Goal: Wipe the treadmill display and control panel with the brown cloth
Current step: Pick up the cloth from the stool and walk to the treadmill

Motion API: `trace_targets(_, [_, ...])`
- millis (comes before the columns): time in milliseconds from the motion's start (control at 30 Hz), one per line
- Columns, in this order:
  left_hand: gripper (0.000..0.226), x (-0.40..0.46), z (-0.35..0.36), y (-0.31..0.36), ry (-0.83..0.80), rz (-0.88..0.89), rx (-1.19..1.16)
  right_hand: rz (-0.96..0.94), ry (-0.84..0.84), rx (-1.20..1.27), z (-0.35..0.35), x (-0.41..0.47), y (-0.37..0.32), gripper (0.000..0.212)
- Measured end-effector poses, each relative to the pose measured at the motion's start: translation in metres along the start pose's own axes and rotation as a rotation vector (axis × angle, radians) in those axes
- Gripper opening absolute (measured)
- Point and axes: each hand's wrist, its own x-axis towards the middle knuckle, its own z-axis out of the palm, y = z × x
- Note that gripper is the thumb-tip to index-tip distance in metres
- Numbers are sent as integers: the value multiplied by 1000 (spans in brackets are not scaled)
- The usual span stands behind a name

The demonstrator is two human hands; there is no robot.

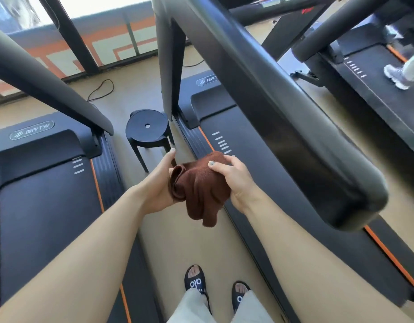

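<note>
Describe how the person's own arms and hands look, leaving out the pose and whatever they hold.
Both forearms are bare, with no sleeves, watch, bracelet or gloves in view. The left hand shows no rings. The right hand has a thumbnail painted in a pale, light polish; no rings show on it either. Lower down, the person wears light grey trousers and black open-toed slides with white lettering.

Bare forearms, pale grey trousers (196, 308), black slide sandals (194, 279) with white lettering

Bunched brown cloth (199, 190); between hands
</note>
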Motion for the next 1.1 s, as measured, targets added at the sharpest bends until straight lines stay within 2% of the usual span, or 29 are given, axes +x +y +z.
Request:
trace_targets(33, [63, -5, 8, -9, -37, 5, 31, -5, 23, 5, -7, -8, 3, 54])
trace_targets(100, [34, -13, 27, -25, -63, 39, 112, -19, 40, 11, -23, -24, 8, 63])
trace_targets(167, [24, -18, 47, -41, -55, 56, 173, -36, 7, 0, -44, -40, 14, 57])
trace_targets(267, [28, -20, 78, -69, 93, 72, 227, -54, -63, -105, -83, -67, 25, 34])
trace_targets(300, [23, -22, 90, -79, 165, 99, 264, -34, -110, -138, -98, -75, 31, 33])
trace_targets(367, [16, -26, 113, -101, 301, 152, 352, 45, -247, -193, -130, -92, 42, 44])
trace_targets(433, [27, -29, 135, -125, 378, 160, 414, 63, -350, -372, -166, -105, 50, 63])
trace_targets(533, [54, -34, 177, -158, 372, 103, 453, -41, -359, -720, -215, -123, 49, 78])
trace_targets(600, [48, -35, 209, -173, 345, 87, 462, -104, -335, -901, -242, -130, 45, 78])
trace_targets(667, [43, -35, 239, -180, 281, 65, 418, -143, -293, -1023, -268, -132, 39, 67])
trace_targets(767, [51, -32, 274, -183, 130, 34, 278, -157, -231, -1102, -305, -131, 25, 31])
trace_targets(833, [61, -25, 292, -185, 66, 44, 250, -140, -229, -1143, -326, -129, 12, 16])
trace_targets(900, [88, -12, 308, -184, 76, 86, 248, -109, -230, -1146, -345, -125, -4, 17])
trace_targets(967, [106, 5, 323, -178, 34, 140, 249, -88, -184, -1120, -365, -116, -23, 24])
trace_targets(1033, [102, 17, 339, -170, 15, 211, 367, -68, -115, -1042, -383, -108, -42, 38])
trace_targets(1100, [83, 25, 356, -157, 58, 314, 595, -50, -64, -918, -400, -101, -61, 42])
